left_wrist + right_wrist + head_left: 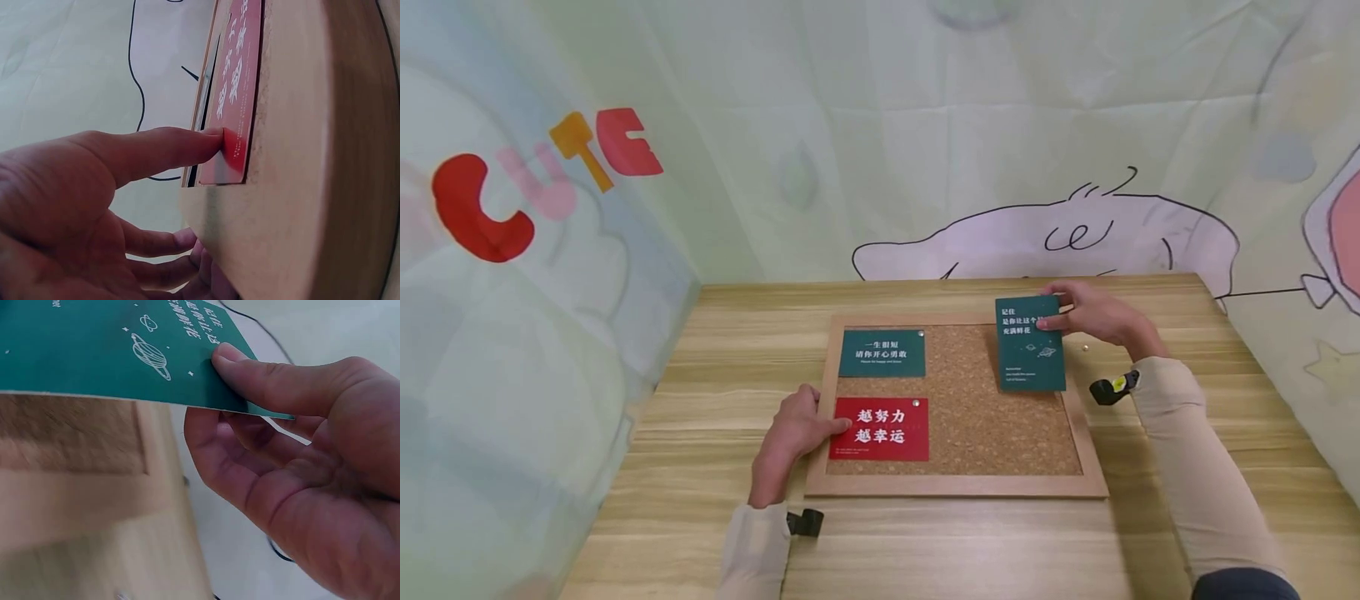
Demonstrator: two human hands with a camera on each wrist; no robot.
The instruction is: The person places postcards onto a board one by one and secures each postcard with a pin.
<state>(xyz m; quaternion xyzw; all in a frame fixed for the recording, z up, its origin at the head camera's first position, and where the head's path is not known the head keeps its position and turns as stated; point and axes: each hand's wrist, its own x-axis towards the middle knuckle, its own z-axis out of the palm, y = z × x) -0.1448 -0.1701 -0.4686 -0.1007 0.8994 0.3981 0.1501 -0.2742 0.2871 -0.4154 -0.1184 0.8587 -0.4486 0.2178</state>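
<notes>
A wood-framed cork board (pixel 970 417) lies on the table. My left hand (pixel 797 421) grips its left edge, the thumb over a red card (pixel 891 442) with white lettering and the fingers at the frame's outer side. Above that, a green card (pixel 880 367) lies on the cork. Each of these two cards has a small pushpin near its upper right corner. My right hand (pixel 1090 312) pinches a second green card (pixel 106 350), printed with planets, between thumb and fingers. It is upright in the head view, raised over the board's upper right corner.
A small pale pin (pixel 1085 348) lies on the wood-grain table (pixel 700 467) just right of the board. Behind the table hangs a printed cloth backdrop (pixel 760 167) with cartoon drawings. Dark wrist cameras sit on both sleeves.
</notes>
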